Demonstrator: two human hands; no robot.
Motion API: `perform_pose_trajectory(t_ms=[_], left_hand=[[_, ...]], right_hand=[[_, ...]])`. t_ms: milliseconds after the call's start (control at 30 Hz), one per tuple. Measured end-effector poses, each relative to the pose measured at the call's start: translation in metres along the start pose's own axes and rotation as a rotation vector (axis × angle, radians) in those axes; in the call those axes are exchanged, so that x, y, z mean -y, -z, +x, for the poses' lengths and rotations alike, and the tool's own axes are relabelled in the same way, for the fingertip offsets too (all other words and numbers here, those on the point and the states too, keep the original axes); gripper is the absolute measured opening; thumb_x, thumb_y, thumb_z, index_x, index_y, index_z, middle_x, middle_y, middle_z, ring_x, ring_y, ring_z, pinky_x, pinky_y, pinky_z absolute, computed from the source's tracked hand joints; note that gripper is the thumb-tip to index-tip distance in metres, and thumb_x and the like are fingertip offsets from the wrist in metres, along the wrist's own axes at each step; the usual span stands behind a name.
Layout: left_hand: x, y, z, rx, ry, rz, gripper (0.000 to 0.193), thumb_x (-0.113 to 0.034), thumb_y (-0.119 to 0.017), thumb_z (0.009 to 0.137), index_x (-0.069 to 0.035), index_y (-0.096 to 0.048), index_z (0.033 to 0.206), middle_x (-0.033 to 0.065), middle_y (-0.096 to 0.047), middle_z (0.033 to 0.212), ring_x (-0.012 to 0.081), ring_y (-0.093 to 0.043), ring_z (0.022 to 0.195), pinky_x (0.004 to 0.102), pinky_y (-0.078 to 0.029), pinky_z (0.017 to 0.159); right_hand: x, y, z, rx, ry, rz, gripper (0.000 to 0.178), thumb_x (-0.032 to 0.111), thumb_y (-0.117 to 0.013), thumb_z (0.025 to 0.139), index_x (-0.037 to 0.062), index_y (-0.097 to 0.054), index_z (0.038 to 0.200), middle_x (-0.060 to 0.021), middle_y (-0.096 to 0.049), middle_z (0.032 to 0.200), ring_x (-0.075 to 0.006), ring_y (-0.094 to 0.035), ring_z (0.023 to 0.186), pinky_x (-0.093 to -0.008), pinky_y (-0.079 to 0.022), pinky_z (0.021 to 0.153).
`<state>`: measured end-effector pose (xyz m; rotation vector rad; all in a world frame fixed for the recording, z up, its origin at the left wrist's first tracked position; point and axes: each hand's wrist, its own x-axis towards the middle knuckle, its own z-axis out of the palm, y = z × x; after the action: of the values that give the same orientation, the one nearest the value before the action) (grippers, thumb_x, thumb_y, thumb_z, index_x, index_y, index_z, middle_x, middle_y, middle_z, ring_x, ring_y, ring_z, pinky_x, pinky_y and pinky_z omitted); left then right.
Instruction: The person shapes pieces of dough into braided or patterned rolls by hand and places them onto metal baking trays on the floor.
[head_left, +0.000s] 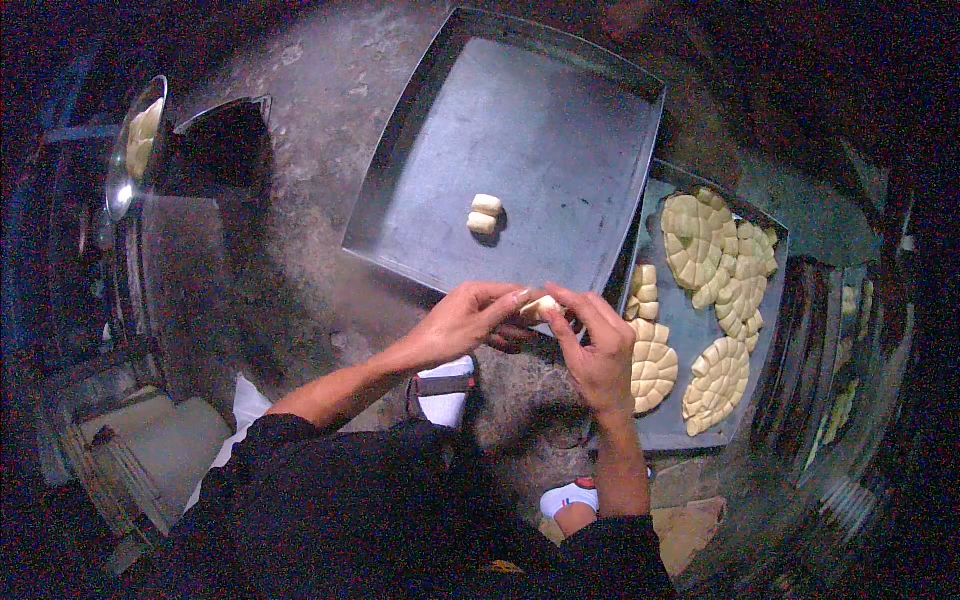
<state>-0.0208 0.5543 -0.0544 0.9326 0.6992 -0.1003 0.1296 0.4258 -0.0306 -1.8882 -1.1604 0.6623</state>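
Between the fingertips of both hands is a small pale piece of dough [541,309], held just over the near edge of a large dark baking tray [540,130]. My left hand [474,318] pinches it from the left, thumb and fingers closed. From the right, my right hand [592,338] grips the same piece with thumb and forefinger. Part of the dough is hidden by my fingers. Two small dough pieces [485,213] lie side by side, touching, on the tray beyond my hands.
A second tray [672,433], right and lower, bears several scored clusters of dough [718,385]. At the far left stands a shiny round bowl [125,190] with more dough in it. Stacked dark trays [800,350] stand at the right. My feet, in white socks [443,400], are below the trays.
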Motion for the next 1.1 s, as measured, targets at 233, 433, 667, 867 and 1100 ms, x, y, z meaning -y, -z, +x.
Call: perform_pose_trajectory(t_ms=[233,433,667,867,1100], left_hand=[[0.003,0.012,0.004,0.11,-0.264,0.303,0.037,-0.023,-0.068,0.091,-0.002,-0.063,0.121,0.0065,-0.069,0.104,0.0122,-0.063,0.096,0.0261,-0.051,0.083],[0.012,0.005,0.005,-0.043,-0.37,0.619,0.038,-0.016,-0.078,0.081,-0.002,-0.065,0.115,0.0077,-0.073,0.096,0.0118,-0.067,0.088,0.0298,-0.055,0.078],[0.037,0.034,0.028,-0.146,-0.015,-0.32,0.025,-0.012,-0.064,0.091,0.002,-0.065,0.112,0.0084,-0.069,0.098,0.0107,-0.064,0.082,0.0241,-0.052,0.075],[0.046,0.065,0.048,-0.32,-0.365,0.373,0.046,-0.036,-0.044,0.103,-0.007,-0.042,0.138,0.0148,-0.069,0.096,0.024,-0.068,0.081,0.0398,-0.054,0.07],[-0.005,0.102,0.078,-0.271,-0.79,1.184,0.091,-0.002,-0.079,0.067,-0.009,-0.035,0.146,0.0157,-0.055,0.131,0.0365,-0.05,0.121,0.0428,-0.043,0.101]], right_hand=[[-0.007,-0.003,-0.002,0.198,-0.11,0.277,0.016,0.016,-0.077,0.08,0.0044,-0.068,0.087,-0.0085,-0.068,0.082,-0.023,-0.068,0.078,-0.0325,-0.052,0.069],[-0.013,-0.011,-0.003,0.182,0.002,0.115,0.013,0.01,-0.073,0.082,0.0019,-0.067,0.091,-0.0073,-0.062,0.079,-0.0192,-0.06,0.075,-0.0316,-0.048,0.07],[0.001,-0.035,-0.001,0.141,0.477,-0.281,0.042,0.015,-0.066,0.086,0.0059,-0.06,0.127,-0.0123,-0.061,0.123,-0.0271,-0.055,0.118,-0.0407,-0.047,0.091],[-0.046,-0.071,0.043,0.311,0.019,0.047,0.039,0.007,-0.068,0.082,0.0034,-0.063,0.12,-0.0153,-0.063,0.124,-0.0301,-0.061,0.109,-0.0378,-0.05,0.085],[-0.11,-0.098,0.093,0.176,0.018,-0.124,0.035,0.003,-0.063,0.079,0.0004,-0.059,0.113,-0.0198,-0.06,0.113,-0.038,-0.056,0.109,-0.0457,-0.046,0.095]])
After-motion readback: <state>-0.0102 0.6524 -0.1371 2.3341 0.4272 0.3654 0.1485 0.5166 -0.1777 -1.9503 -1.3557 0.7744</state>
